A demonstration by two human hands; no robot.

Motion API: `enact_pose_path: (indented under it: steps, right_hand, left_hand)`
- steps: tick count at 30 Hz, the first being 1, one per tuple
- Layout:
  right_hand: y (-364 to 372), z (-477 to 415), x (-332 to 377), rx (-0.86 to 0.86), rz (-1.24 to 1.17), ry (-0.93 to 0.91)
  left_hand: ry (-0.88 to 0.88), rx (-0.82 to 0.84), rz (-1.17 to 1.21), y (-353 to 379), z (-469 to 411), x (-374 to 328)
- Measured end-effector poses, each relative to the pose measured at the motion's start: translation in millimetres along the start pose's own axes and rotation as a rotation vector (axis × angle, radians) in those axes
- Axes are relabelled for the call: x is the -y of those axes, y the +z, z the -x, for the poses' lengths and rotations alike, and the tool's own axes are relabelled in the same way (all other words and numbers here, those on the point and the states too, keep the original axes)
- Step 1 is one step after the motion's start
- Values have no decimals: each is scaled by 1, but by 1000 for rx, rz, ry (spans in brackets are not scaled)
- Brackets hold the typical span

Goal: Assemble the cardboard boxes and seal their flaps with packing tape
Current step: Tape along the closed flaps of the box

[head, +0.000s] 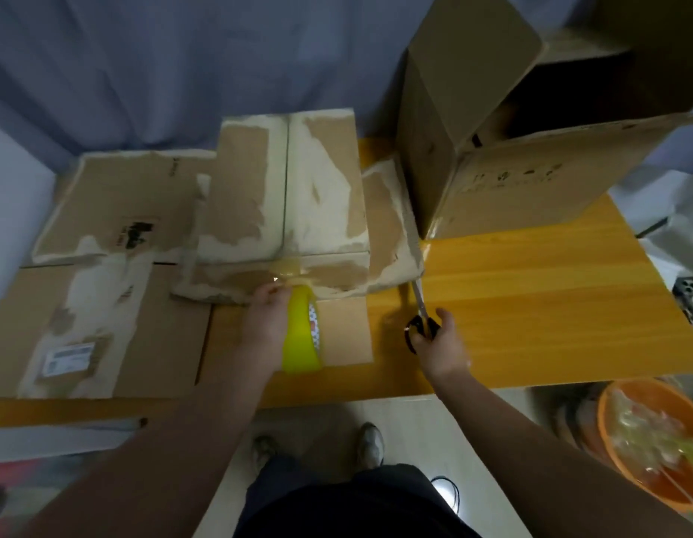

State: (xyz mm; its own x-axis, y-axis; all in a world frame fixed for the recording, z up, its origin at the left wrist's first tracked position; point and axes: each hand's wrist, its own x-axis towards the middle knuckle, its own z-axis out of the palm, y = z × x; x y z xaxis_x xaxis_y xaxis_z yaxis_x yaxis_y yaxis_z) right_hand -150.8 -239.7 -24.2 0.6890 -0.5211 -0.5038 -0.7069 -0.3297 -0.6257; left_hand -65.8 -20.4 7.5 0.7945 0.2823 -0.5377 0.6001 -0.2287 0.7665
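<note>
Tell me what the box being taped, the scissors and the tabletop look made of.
Box: brown cardboard, matte, with pale patches where its skin looks torn off.
Scissors: grey blades, likely metal; black handles, probably plastic.
Tabletop: orange wood grain, slight sheen; wood or laminate, cannot tell.

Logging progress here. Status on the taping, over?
Left hand grips tape roll, strip stuck on box front edge. Right hand holds scissors, blades pointing at box, not cutting yet. Large open box stands right, clear of both hands.

Orange basin (605, 417) beside wooden table (531, 304); blue curtain (182, 71) behind.
</note>
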Motion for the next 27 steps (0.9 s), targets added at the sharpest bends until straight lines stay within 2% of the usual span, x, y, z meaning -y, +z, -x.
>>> enact_pose_path:
  steps: [2,6,10,12,14,17,21,25,27]
  right_hand:
    - [0,-2,2,48,-63,67]
    - [-4,-11,10,86,7,146]
    - [-4,-2,30,251,-324,283]
    - [3,6,41,216,-471,280]
    - [8,15,53,170,-534,124]
    - [4,28,57,334,-338,-209]
    - [-17,30,38,408,-223,-414]
    - [-21,22,35,614,104,-434]
    - [-15,16,54,645,210,-415]
  left_hand:
    - [-3,2,-46,-1,-3,1]
    - [-9,3,-86,3,-8,-2]
    - [-7,11,-83,5,-10,-2]
    - [-3,17,-72,3,-13,-1]
    - [0,33,-61,1,-13,-2]
    - [11,43,-62,-3,-8,-3]
    - [55,25,-104,-9,-7,-2]
    - [106,54,-101,-16,-5,-5]
    - [94,80,-95,-19,-5,-6]
